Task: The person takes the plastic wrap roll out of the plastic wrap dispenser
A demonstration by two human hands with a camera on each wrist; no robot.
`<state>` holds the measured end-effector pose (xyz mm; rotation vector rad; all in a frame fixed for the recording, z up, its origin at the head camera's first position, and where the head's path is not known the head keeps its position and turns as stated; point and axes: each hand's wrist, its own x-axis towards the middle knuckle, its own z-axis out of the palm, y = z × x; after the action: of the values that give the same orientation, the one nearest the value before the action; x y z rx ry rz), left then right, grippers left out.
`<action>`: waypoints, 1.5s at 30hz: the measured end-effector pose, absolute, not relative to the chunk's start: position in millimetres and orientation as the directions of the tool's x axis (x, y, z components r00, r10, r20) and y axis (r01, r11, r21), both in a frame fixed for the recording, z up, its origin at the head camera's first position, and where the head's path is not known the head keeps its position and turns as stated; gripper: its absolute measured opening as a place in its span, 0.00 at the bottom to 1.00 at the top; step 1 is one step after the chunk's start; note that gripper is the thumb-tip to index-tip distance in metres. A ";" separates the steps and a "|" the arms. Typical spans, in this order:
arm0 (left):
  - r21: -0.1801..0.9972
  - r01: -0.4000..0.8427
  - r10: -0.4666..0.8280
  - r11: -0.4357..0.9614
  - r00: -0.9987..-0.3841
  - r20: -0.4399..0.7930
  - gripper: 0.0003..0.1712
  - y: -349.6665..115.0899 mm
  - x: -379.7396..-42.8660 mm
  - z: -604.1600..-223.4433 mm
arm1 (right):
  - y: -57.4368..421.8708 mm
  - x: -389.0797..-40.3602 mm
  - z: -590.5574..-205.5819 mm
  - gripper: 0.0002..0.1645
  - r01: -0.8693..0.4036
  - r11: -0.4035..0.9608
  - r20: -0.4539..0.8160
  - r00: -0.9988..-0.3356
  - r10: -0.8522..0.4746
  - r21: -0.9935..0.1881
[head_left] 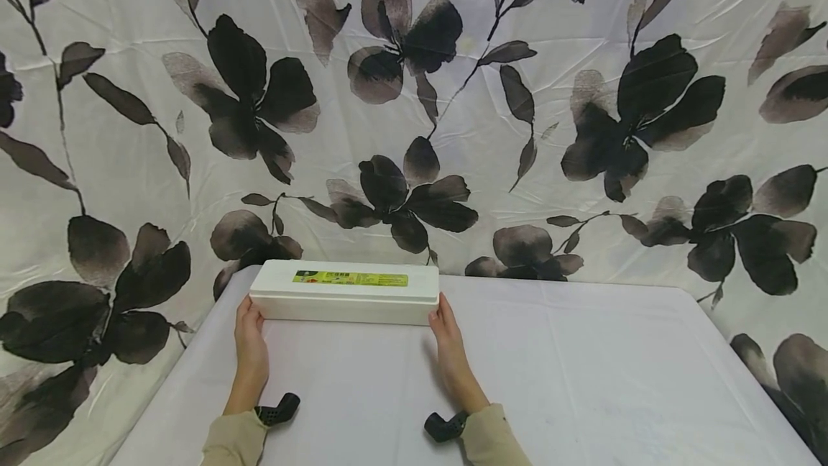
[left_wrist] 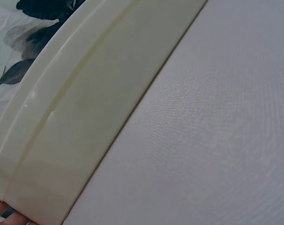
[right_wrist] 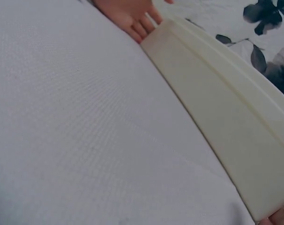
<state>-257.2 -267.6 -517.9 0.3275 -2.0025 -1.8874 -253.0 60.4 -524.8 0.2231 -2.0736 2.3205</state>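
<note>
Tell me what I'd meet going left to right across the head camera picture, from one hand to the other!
Left hand, yellow-green label on the white box, right hand.

White box (head_left: 345,310): bars the table's far left part lengthwise.
Box ends: taken by left hand (head_left: 251,340) and right hand (head_left: 451,347).
Between forearms: bare tabletop (head_left: 352,387) passable; black wrist devices (head_left: 445,427) jut in.
Right side: broad open table.
Behind: floral cloth (head_left: 537,200).
</note>
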 end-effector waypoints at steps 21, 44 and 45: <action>0.992 0.071 -0.492 0.104 -0.863 0.113 0.32 -267.6 -252.7 -516.8 | 62.5 -246.2 -526.2 0.25 -0.221 0.061 0.229 -0.950 0.211 -0.973; 0.972 0.040 -0.527 0.231 -0.834 0.160 0.31 -248.2 -248.5 -519.0 | 68.6 -243.8 -529.4 0.25 -0.221 0.107 0.245 -0.910 0.334 -0.969; 0.970 0.039 -0.529 0.239 -0.833 0.163 0.31 -246.7 -248.7 -519.6 | 69.4 -243.8 -530.1 0.25 -0.220 0.112 0.245 -0.909 0.338 -0.969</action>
<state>-248.7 -246.7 -519.6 0.4473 -2.0543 -1.6299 -243.8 69.4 -530.1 -0.1154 -1.9895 1.8499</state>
